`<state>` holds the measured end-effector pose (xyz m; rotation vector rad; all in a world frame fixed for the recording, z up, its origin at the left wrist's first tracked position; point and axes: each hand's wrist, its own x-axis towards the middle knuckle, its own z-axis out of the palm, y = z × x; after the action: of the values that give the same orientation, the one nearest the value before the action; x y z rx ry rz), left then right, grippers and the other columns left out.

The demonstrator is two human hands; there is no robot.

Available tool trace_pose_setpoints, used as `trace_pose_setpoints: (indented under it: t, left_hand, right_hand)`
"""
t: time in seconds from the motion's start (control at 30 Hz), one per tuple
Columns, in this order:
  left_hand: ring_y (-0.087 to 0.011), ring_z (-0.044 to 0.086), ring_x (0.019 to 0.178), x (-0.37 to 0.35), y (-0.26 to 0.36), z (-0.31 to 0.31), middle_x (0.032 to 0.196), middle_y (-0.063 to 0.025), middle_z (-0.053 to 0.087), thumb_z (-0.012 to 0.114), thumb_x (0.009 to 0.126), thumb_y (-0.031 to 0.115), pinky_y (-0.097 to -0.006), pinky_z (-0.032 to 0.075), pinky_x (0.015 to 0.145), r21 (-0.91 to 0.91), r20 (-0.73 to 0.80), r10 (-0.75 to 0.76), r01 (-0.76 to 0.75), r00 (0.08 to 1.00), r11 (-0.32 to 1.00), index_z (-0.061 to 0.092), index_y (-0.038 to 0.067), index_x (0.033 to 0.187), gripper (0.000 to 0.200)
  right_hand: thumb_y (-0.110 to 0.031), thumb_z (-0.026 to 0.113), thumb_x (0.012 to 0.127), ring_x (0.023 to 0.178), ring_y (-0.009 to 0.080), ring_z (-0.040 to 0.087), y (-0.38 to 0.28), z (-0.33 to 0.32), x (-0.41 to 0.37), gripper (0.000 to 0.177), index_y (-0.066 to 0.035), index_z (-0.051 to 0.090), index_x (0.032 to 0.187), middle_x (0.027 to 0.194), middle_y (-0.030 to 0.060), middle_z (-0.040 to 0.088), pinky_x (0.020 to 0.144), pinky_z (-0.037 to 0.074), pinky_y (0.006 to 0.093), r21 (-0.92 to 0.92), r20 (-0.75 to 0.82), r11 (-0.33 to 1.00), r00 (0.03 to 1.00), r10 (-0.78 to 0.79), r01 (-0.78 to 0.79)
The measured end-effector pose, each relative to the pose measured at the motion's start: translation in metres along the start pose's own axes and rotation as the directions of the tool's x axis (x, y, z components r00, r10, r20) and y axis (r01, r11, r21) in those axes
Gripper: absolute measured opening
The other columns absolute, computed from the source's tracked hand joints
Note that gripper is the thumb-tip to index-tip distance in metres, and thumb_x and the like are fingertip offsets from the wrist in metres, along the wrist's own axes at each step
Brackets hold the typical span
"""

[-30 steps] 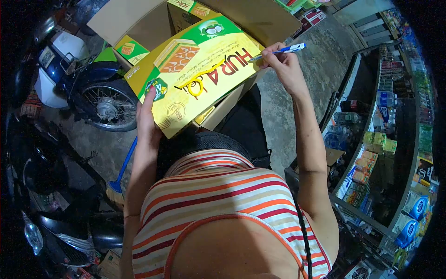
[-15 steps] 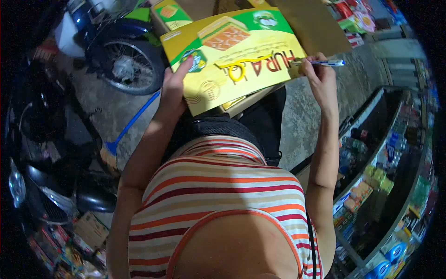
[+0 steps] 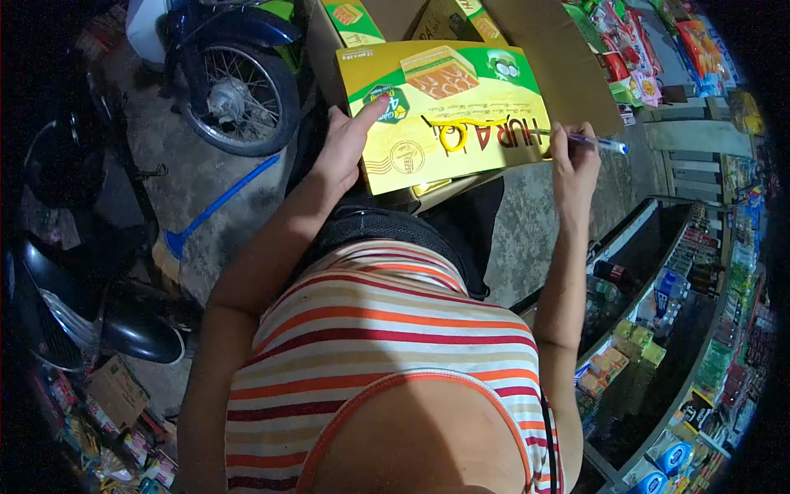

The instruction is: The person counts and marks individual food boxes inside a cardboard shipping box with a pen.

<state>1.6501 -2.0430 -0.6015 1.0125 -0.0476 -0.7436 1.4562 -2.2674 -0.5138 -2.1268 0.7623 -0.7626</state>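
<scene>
A yellow and green cake box (image 3: 485, 99), its HURA lettering upside down to me, lies tilted over an open cardboard carton (image 3: 568, 66) in front of my body. My left hand (image 3: 341, 156) grips the box's left edge, thumb on the printed top and the other fingers hidden underneath. At the right edge, my right hand (image 3: 574, 169) is closed around a pen (image 3: 607, 145) that points out to the right. Its fingertips are against the box's edge or very near it. More cake boxes (image 3: 354, 23) stand inside the carton.
A motorbike wheel (image 3: 234, 103) stands at the upper left, with a blue-handled broom (image 3: 218, 206) on the concrete floor (image 3: 527, 239). Shelves (image 3: 658, 329) of bottles and packets fill the right side. A dark motorbike part (image 3: 140, 333) juts in at lower left.
The view has shifted, so the cake box and both hands appear further right. Both hands keep their hold, the left on the box and the right on the pen.
</scene>
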Motion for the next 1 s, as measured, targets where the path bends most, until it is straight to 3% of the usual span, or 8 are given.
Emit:
trace_pose_setpoints:
  t: [0.07,0.13,0.2,0.67,0.73,0.77,0.9,1.0]
  left_hand:
    - [-0.0248,0.064,0.096,-0.005,0.004,0.003,0.111,-0.0228,0.057,0.070,0.086,0.019,-0.0337,0.055,0.079,0.036,0.012,-0.024,0.024,1.000,0.999,0.024,-0.010,0.120,0.064]
    - [-0.0239,0.065,0.095,-0.003,0.004,0.002,0.110,-0.0228,0.057,0.070,0.086,0.019,-0.0333,0.055,0.078,0.033,0.071,-0.023,0.020,0.997,0.999,0.025,-0.009,0.117,0.062]
    - [-0.0229,0.065,0.094,-0.005,0.004,0.003,0.109,-0.0217,0.058,0.070,0.086,0.019,-0.0331,0.055,0.078,0.021,0.021,-0.044,0.044,0.999,0.999,0.028,-0.008,0.116,0.059]
    - [-0.0197,0.064,0.096,-0.006,0.003,0.004,0.108,-0.0152,0.060,0.064,0.089,0.009,-0.0317,0.053,0.081,-0.038,0.058,-0.008,0.010,0.998,0.999,0.038,-0.006,0.117,0.041]
    - [-0.0193,0.064,0.096,-0.009,0.004,0.005,0.108,-0.0143,0.060,0.064,0.090,0.009,-0.0313,0.053,0.081,-0.037,0.081,0.015,-0.012,0.997,0.999,0.041,-0.006,0.117,0.038]
    - [-0.0193,0.064,0.096,-0.010,0.006,0.007,0.108,-0.0139,0.061,0.064,0.090,0.009,-0.0312,0.052,0.082,-0.061,0.084,0.018,-0.013,0.996,0.998,0.043,-0.005,0.116,0.037]
    - [-0.0196,0.063,0.096,-0.009,0.007,0.007,0.109,-0.0136,0.061,0.064,0.089,0.010,-0.0318,0.051,0.084,-0.071,0.123,0.002,0.006,0.992,0.997,0.045,-0.004,0.116,0.036]
    - [-0.0200,0.063,0.097,-0.008,0.004,0.007,0.110,-0.0142,0.061,0.065,0.089,0.012,-0.0322,0.051,0.085,-0.027,0.028,-0.013,0.014,1.000,1.000,0.044,-0.004,0.116,0.039]
  right_hand:
    - [-0.015,0.062,0.092,0.066,0.0057,0.051,-0.032,0.032,-0.027,0.014,-0.002,0.057,0.089,0.075,0.0004,0.058,0.057,0.041,0.0216,0.365,0.102,0.930,0.995,0.004,-0.042]
    - [-0.015,0.062,0.092,0.065,0.0047,0.049,-0.051,0.054,-0.049,0.015,-0.002,0.057,0.089,0.076,-0.0003,0.057,0.056,0.039,0.0194,0.316,0.302,0.948,0.952,-0.054,-0.047]
    - [-0.015,0.063,0.091,0.064,0.0045,0.048,-0.049,0.079,-0.056,0.015,-0.002,0.057,0.090,0.075,0.0003,0.058,0.055,0.039,0.0203,0.353,0.373,0.930,0.927,-0.040,-0.102]
    - [-0.018,0.062,0.091,0.060,0.0149,0.055,-0.048,0.089,-0.059,0.017,-0.001,0.058,0.090,0.072,0.0078,0.059,0.056,0.044,0.0282,0.260,0.387,0.961,0.922,-0.012,-0.097]
    - [-0.018,0.063,0.090,0.063,0.0214,0.058,-0.054,0.086,-0.058,0.018,-0.001,0.058,0.090,0.072,0.0113,0.059,0.059,0.046,0.0318,0.167,0.400,0.984,0.908,-0.125,0.062]
    - [-0.017,0.063,0.089,0.067,0.0298,0.060,-0.061,0.086,-0.058,0.017,-0.001,0.057,0.089,0.075,0.0152,0.060,0.061,0.047,0.0365,0.167,0.396,0.982,0.907,-0.146,0.086]
    - [-0.014,0.062,0.086,0.071,0.0381,0.058,-0.058,0.095,-0.056,0.018,-0.003,0.050,0.083,0.075,0.0178,0.058,0.062,0.046,0.0447,0.092,0.387,0.954,0.873,-0.298,0.285]
    - [-0.015,0.065,0.087,0.065,0.0341,0.055,-0.059,0.099,-0.056,0.022,-0.001,0.049,0.080,0.071,0.0168,0.054,0.060,0.045,0.0398,0.080,0.360,0.912,0.842,-0.402,0.401]
